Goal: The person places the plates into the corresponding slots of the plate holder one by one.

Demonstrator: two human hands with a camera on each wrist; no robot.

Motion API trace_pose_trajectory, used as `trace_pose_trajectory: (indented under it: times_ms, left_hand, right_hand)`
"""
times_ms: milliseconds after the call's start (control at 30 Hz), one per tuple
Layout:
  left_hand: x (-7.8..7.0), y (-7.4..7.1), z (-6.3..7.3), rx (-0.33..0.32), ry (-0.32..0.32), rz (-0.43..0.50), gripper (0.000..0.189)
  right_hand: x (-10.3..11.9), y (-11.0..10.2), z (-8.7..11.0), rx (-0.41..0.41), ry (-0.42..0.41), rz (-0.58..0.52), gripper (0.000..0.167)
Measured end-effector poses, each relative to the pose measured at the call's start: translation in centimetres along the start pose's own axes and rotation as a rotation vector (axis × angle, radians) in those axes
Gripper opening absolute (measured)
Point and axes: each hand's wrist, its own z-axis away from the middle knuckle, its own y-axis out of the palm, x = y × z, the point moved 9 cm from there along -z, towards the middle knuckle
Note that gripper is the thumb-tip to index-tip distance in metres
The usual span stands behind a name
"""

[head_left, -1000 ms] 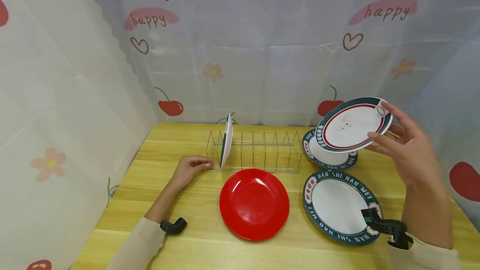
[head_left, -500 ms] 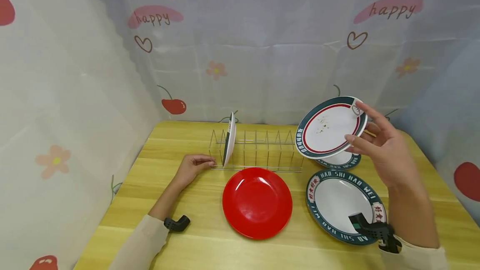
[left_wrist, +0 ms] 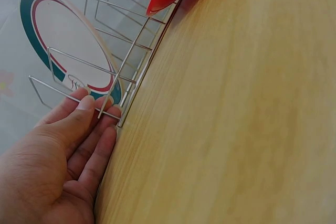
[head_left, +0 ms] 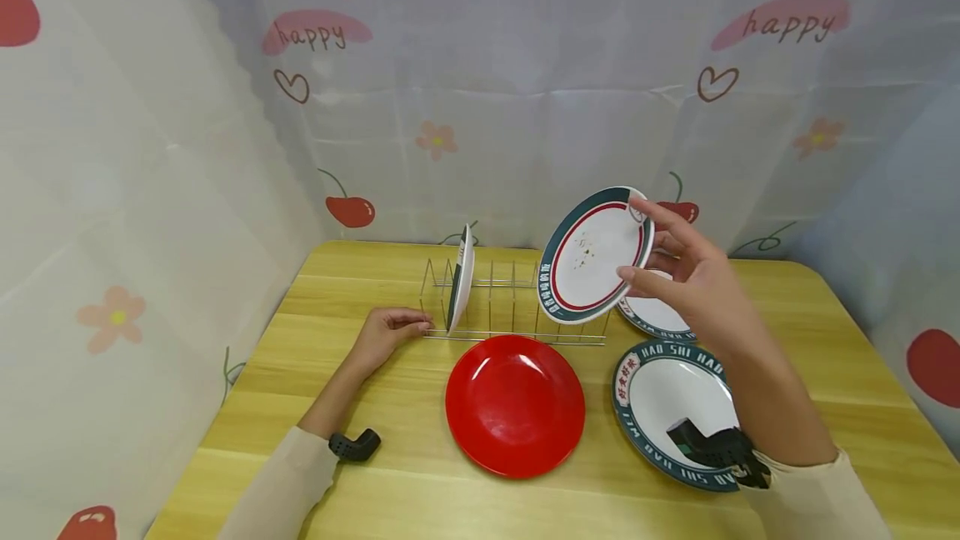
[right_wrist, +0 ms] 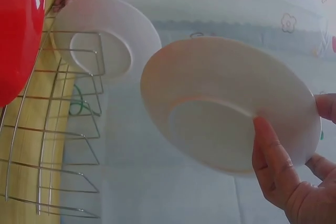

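My right hand (head_left: 690, 269) grips the right rim of a white plate (head_left: 596, 257) with a green border and red ring, thumb on its face. The plate is tilted in the air over the right end of the wire dish rack (head_left: 513, 333); its white underside shows in the right wrist view. A similar plate (head_left: 461, 277) stands on edge near the rack's left end. With thumb and fingers my left hand (left_wrist: 68, 156) pinches the rack's front left corner, close to the standing plate's rim.
A red plate (head_left: 514, 407) lies in front of the rack. To the right, a large green-rimmed plate (head_left: 678, 402) lies on the wooden table (head_left: 390, 473), partly behind my right wrist. Behind it lies a smaller plate (head_left: 652, 315), partly covered. A printed curtain (head_left: 525, 132) hangs behind.
My right hand has carried its plate leftward from above the small plate to the rack's right end, tipping it steeper. The left hand stays at the rack corner.
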Motion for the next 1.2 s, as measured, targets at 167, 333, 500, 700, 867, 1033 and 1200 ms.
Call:
trace_pose_trajectory:
  times_ms: [167, 333, 500, 700, 867, 1033, 1200]
  left_hand:
    - [1.3, -0.2, -0.4, -0.001, -0.017, -0.011, 0.018]
    - [2.6, -0.4, -0.7, -0.002, -0.024, -0.005, 0.018]
    - [2.5, -0.4, -0.6, -0.007, -0.011, 0.001, 0.019]
    - [2.2, -0.4, -0.5, -0.007, 0.01, 0.007, 0.019]
    - [2.0, -0.5, -0.5, -0.004, 0.027, 0.012, 0.018]
    - [2.0, -0.5, -0.5, -0.003, 0.028, 0.021, 0.017]
    - [2.1, -0.6, -0.5, -0.003, 0.029, 0.002, 0.017]
  right_hand:
    - [0.1, 1.8, -1.1, 0.024, 0.047, 0.035, 0.073]
    - [-0.3, 3.8, -2.4, 0.076, 0.065, -0.032, 0.075]
    - [-0.8, 5.8, -3.7, 0.116, 0.057, -0.058, 0.077]
    - [-1.1, 8.3, -5.2, 0.173, 0.05, -0.027, 0.079]
    - [-1.3, 10.4, -6.2, 0.221, 0.039, -0.028, 0.078]
    - [-1.5, 12.0, -6.9, 0.258, 0.028, -0.03, 0.077]
    - [-2.1, 13.1, -7.4, 0.272, 0.019, 0.025, 0.078]
